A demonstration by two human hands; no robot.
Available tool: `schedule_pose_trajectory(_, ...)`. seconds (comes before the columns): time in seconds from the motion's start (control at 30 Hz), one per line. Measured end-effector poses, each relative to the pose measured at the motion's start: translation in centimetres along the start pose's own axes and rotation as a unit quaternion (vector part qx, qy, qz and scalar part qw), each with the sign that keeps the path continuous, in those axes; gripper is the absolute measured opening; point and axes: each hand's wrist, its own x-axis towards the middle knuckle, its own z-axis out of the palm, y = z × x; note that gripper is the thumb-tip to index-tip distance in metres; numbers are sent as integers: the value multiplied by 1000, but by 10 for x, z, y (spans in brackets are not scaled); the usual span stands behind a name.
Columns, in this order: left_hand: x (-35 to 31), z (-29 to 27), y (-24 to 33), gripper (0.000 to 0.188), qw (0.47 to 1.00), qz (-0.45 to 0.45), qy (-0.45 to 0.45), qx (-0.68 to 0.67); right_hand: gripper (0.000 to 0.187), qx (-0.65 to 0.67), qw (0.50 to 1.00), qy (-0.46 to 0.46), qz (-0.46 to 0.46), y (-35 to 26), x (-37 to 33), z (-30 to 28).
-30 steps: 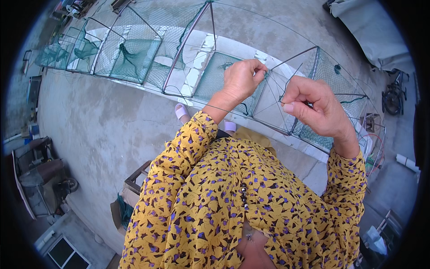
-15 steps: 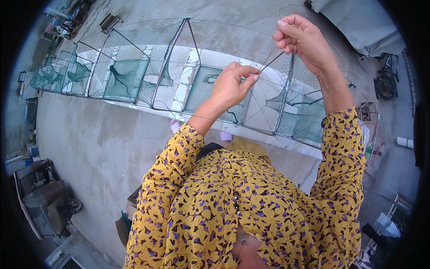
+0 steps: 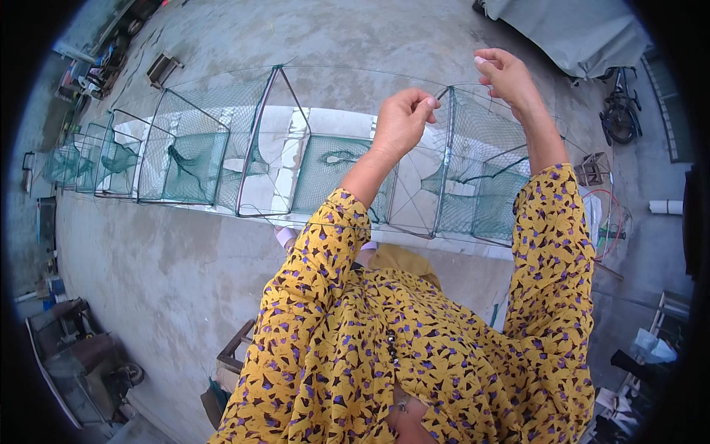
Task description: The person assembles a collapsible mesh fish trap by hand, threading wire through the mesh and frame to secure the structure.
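A long folding net trap (image 3: 194, 170) of green mesh on dark rectangular frames stretches across in front of me. My left hand (image 3: 403, 122) is closed, thumb against fingers, at the top bar of one dark frame (image 3: 444, 159), close to its upper corner. Its fingers appear to grip that bar. To the right and a little higher, my right hand (image 3: 506, 80) is raised with fingers curled in a pinch. A thin cord (image 3: 473, 83) runs from the frame corner to the right fingers; the exact grip is too small to see.
Beneath the trap lies a long white board (image 3: 275, 181) on the concrete floor. A small wooden stool (image 3: 163, 70) stands at the far left. A grey-covered vehicle (image 3: 569, 33) and a bicycle (image 3: 620, 111) are at the right. A scooter (image 3: 85, 362) is at the lower left.
My left hand has moved right to the frame's upper corner. The dark bar stretched between my hands now shows only a short piece by the left fingers. The whole view has tilted.
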Motion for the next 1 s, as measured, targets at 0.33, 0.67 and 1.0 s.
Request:
schedule_pose_trajectory(0.33,5,15,2,20,993,46,47,93,10,57,948,-311,-48,3,0,11)
schedule_pose_trajectory(0.67,-4,10,16,18,990,-1,73,122,8,56,982,-177,32,-10,-20,13)
schedule_pose_trajectory(1.0,-12,-17,32,35,994,-74,-38,-76,12,79,958,-150,-231,-68,-48,24)
